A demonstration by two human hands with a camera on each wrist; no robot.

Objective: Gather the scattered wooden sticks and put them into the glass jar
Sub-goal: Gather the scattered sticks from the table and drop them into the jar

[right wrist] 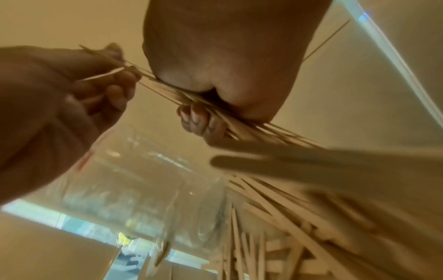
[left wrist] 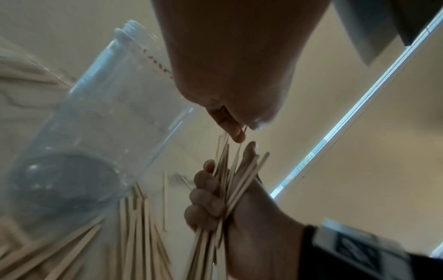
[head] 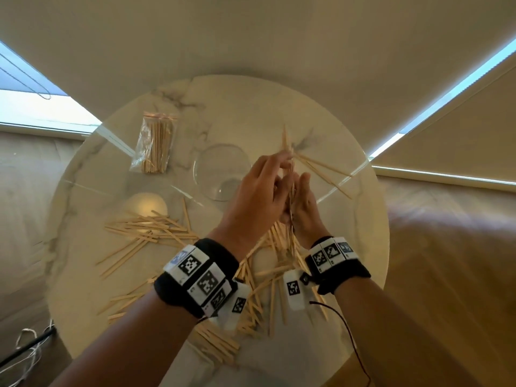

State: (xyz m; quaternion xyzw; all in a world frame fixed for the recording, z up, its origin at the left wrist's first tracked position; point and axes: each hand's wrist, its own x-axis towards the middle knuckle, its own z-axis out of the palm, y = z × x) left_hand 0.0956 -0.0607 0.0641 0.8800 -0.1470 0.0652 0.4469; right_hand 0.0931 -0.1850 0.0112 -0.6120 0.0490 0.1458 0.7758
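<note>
Both hands are raised over the round marble table (head: pixel 321 113), holding one bundle of wooden sticks (head: pixel 292 233) between them. My right hand (head: pixel 303 202) grips the bundle in its curled fingers (right wrist: pixel 199 121); in the left wrist view this right hand (left wrist: pixel 208 199) is wrapped around the sticks (left wrist: pixel 230 181). My left hand (head: pixel 265 177) pinches the bundle's upper ends with its fingertips (left wrist: pixel 236 132). The clear glass jar (head: pixel 223 171) stands upright just left of the hands, with no stick visible inside (left wrist: pixel 91 132). Many loose sticks (head: pixel 150 233) lie scattered on the near half of the table.
A clear plastic bag of sticks (head: pixel 156 146) lies at the back left of the table. A few sticks (head: pixel 324 169) lie to the right of the hands. Wooden floor surrounds the table, with cables (head: pixel 25 350) at the lower left.
</note>
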